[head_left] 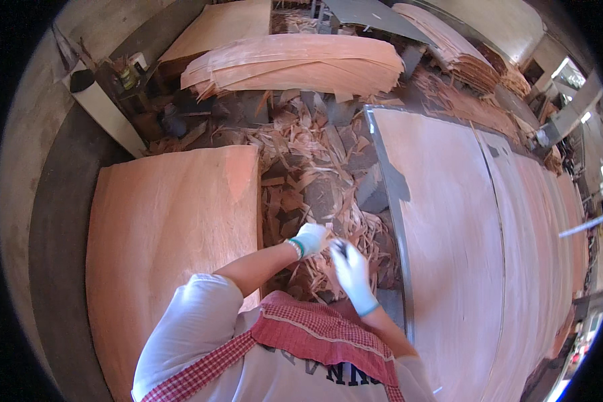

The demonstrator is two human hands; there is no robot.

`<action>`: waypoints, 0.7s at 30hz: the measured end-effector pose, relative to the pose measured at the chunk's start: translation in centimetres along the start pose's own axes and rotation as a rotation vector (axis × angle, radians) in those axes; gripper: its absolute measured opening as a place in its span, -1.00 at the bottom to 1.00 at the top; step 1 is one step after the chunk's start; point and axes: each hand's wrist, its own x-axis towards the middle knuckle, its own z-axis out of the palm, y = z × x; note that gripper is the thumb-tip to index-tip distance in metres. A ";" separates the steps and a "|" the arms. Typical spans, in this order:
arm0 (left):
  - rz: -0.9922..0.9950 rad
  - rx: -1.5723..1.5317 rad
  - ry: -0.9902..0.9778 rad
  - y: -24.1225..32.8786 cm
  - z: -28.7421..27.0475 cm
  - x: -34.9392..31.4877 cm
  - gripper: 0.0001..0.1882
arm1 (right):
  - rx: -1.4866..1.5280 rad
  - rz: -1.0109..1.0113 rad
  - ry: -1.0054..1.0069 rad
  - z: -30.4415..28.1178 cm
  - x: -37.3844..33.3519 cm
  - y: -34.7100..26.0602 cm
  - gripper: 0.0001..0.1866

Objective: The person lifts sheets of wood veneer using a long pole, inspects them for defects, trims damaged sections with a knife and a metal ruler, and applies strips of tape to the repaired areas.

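Note:
Both of my hands wear white gloves and meet over the gap between two stacks of wood sheets. My left hand, with a green-edged cuff, has its fingers closed, and a small pale bit shows at their tips. Whatever it grips is too small to name. Just beside it, my right hand is closed around a small dark object, blurred and partly covered by the fingers. Below them, loose veneer strips cover the floor.
A stack of veneer sheets stands at my left; a larger sheet-covered table with a metal edge stands at my right. Ahead lies a bowed veneer pile. Scraps litter the floor between. A white board leans at the far left.

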 end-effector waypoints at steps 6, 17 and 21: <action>-0.024 -0.102 -0.025 -5.7 -5.7 12.4 -0.64 | -0.324 -0.595 -0.251 9.5 14.3 -11.0 -0.65; -0.029 -0.283 0.050 -17.5 -12.4 30.1 -0.81 | 0.101 -0.470 -0.039 9.6 40.9 -1.1 -0.67; -0.064 -0.355 0.021 -24.5 -16.8 35.9 -0.87 | 0.910 0.063 -0.232 8.1 49.9 -3.4 -0.81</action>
